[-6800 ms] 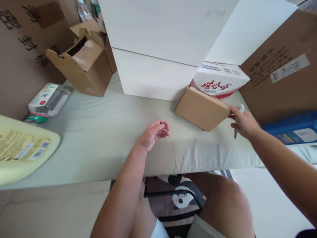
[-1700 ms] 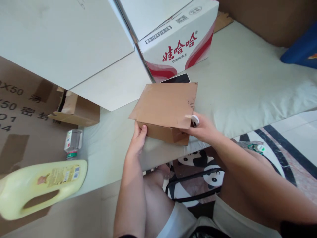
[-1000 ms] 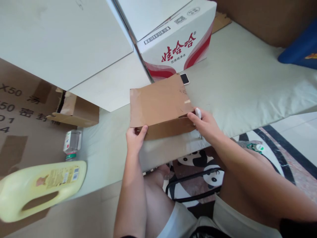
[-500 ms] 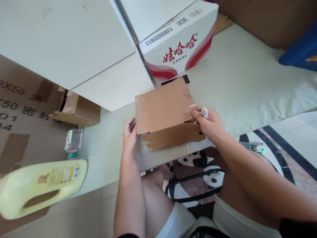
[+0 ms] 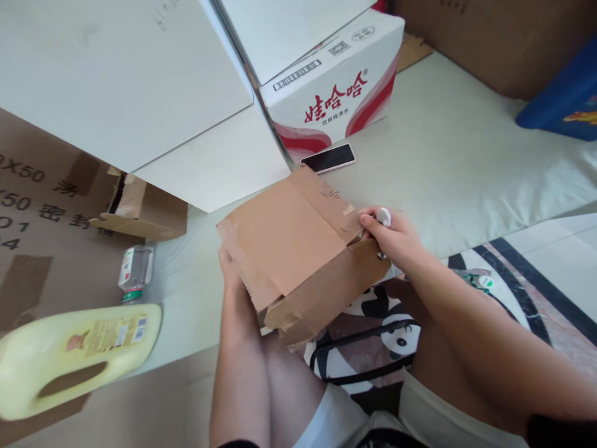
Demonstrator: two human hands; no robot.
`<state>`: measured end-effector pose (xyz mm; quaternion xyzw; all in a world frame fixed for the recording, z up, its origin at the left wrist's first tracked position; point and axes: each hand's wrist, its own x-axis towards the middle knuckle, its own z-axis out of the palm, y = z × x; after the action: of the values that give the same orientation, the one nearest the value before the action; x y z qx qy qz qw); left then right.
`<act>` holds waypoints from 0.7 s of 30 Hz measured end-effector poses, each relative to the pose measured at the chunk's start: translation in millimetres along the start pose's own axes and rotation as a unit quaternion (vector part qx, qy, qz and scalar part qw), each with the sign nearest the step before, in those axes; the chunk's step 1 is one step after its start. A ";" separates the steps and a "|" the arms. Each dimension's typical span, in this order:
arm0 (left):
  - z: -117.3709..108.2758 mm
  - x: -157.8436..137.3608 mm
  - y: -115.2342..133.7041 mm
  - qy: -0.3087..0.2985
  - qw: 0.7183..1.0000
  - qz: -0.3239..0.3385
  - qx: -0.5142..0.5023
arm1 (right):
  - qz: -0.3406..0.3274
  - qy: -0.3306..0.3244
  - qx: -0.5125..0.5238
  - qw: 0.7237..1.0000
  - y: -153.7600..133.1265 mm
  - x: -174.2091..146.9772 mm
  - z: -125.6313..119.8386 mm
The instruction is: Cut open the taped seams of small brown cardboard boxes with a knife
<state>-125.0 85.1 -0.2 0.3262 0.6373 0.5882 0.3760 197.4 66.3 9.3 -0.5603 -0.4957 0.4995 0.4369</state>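
A brown cardboard box (image 5: pixel 284 233) is tilted above the front edge of the cloth-covered surface, its top face toward me and a loose front flap hanging down. My left hand (image 5: pixel 229 267) holds the box's left side, its fingers mostly hidden behind the cardboard. At the right corner my right hand (image 5: pixel 389 230) is closed, thumb and fingers gripping the box edge. A small object with a white rounded end (image 5: pixel 384 216) sticks up from that same hand; the rest of it is covered. Just behind the box lies a dark-screened phone (image 5: pixel 329 158).
A white-and-red water carton (image 5: pixel 336 102) and large white boxes (image 5: pixel 196 162) stand behind. To the left are a small cardboard box (image 5: pixel 153 211), a clear bottle (image 5: pixel 136 270) and a yellow jug (image 5: pixel 88 354). A blue container (image 5: pixel 559 102) sits at far right. Below hangs a panda-print bag (image 5: pixel 364 348).
The box has turned, its left side coming toward me and lifting off the surface. My left hand has moved left and down with it. More of the phone shows now.
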 end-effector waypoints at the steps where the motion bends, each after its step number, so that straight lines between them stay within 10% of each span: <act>1: 0.7 -1.9 5.3 -0.001 1.000 -0.008 -0.027 | -0.008 0.027 -0.020 0.999 2.0 1.8 0.4; 5: 1.7 -12.6 18.2 -0.015 0.987 -0.031 -0.158 | -0.054 0.095 -0.089 0.990 3.8 7.3 1.6; 14: 17.2 -8.3 3.1 -0.021 0.960 -0.071 -0.271 | 0.091 -0.060 0.198 0.974 7.2 2.3 19.2; 21: 42.2 4.8 6.2 -0.021 0.958 -0.057 -0.282 | 0.103 0.033 0.258 0.960 1.0 -1.3 20.6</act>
<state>-91.2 111.1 4.4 0.1822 0.4556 0.7143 0.4991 177.0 64.8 6.1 -0.4927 -0.2745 0.6338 0.5294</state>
